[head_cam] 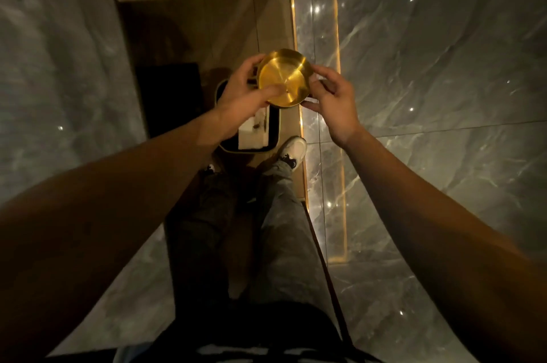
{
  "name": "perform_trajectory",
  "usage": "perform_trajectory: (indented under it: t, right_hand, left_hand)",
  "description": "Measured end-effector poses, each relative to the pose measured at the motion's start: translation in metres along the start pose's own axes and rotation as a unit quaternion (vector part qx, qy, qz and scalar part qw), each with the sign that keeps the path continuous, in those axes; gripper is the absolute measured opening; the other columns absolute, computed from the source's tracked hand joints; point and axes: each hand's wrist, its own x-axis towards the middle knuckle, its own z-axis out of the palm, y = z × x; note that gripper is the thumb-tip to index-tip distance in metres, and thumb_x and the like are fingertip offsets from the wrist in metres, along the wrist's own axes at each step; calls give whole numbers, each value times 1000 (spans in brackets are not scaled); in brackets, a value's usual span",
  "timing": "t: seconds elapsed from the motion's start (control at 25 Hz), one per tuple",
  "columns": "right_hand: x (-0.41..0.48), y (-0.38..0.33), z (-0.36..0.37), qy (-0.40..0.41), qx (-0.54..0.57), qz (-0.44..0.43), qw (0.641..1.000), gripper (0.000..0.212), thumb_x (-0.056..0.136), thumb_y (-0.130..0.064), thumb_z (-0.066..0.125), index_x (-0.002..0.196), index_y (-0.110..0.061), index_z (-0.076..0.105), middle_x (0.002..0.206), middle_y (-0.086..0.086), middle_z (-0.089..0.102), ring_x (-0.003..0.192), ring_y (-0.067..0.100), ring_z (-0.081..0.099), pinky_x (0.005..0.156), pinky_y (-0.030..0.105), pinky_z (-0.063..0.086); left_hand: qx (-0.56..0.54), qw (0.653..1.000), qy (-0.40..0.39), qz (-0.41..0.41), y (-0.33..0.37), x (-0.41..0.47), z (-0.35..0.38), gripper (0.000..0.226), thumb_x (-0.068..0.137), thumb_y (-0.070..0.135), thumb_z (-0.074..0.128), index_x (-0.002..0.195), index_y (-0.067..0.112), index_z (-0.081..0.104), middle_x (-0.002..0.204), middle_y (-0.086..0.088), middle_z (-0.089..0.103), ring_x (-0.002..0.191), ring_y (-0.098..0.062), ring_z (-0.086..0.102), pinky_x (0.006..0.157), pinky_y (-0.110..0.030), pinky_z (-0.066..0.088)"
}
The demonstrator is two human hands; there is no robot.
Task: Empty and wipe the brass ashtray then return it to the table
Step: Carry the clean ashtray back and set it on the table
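Bare forearms nearest; left hand (245, 93) and right hand (331, 99) grip round polished brass ashtray (282, 79) over dark bin (251, 131) w/ pale liner; glossy grey marble walls (444, 66), tan floor tiles (207, 30).

We cannot read the brass ashtray's (284, 78) underside: the left hand (242, 96) covers its near-left rim. The waste bin (273, 137) below sits half hidden behind forearm and ashtray; its contents stay indistinct.
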Motion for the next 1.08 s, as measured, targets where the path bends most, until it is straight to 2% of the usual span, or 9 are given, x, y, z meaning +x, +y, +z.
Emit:
perform_trajectory:
  t: [0.12,0.2,0.32,0.44,0.56,0.64,0.76,0.88,1.08]
  right_hand:
    - [-38,-44,8,-36,18,-28,999,40,96,-10,55,136,-7,51,126,13,61,111,19,64,81,31,59]
    - [-64,-71,15,-66,5,-59,996,42,94,-10,59,135,-7,52,125,10,62,110,16,65,88,35,58]
    - [-103,-109,35,-112,-35,-98,988,52,85,-14,70,135,-9,53,132,12,59,118,20,61,98,41,53]
    - [-146,-140,67,-127,-85,-140,978,70,77,-11,77,140,-12,46,139,2,52,123,13,56,97,30,53]
    - [-187,-154,111,-127,-111,-183,969,85,70,-10,82,144,-14,39,141,-2,48,129,15,50,99,35,52]
    - [-215,-156,145,-116,-136,-208,962,87,69,-10,83,144,-14,39,142,3,47,130,18,48,102,37,49]
    - [-259,-160,205,-73,-148,-247,955,82,69,-9,83,141,-12,42,140,7,49,130,19,49,104,32,47]
    - [-295,-167,252,-46,-144,-278,949,77,70,-10,83,137,-11,46,137,7,53,128,15,50,106,30,45]
    - [-340,-182,295,-23,-156,-330,931,74,68,-11,84,135,-12,50,134,5,52,125,6,52,105,18,42]
  left_hand:
    - [73,995,0,64,28,-43,-18,96,62,23,90,143,31,39,137,5,42,123,-12,50,95,-28,53]
    - [96,990,-3,103,45,-73,-37,106,58,19,92,147,28,35,141,4,34,129,-14,43,95,-29,55]
    - [101,983,17,154,63,-118,-66,106,60,13,90,149,24,33,141,3,34,128,-13,44,83,-18,57]
    - [74,976,45,199,72,-157,-100,99,61,15,90,145,24,39,138,4,40,129,-16,47,83,-21,58]
    - [60,965,53,249,68,-192,-146,97,56,29,92,138,34,41,138,7,43,130,-15,49,90,-35,59]
    - [68,958,52,273,65,-216,-180,102,54,31,92,141,28,40,144,1,44,132,-15,48,92,-39,58]
    - [69,948,55,307,64,-257,-236,104,55,30,92,144,22,39,142,4,48,130,-9,49,97,-38,55]
    - [71,935,58,344,67,-296,-283,102,55,37,90,143,20,42,134,13,50,123,9,48,98,-24,52]
    - [109,907,83,399,78,-345,-325,106,54,51,88,145,19,42,142,3,52,127,-4,51,105,-25,45]
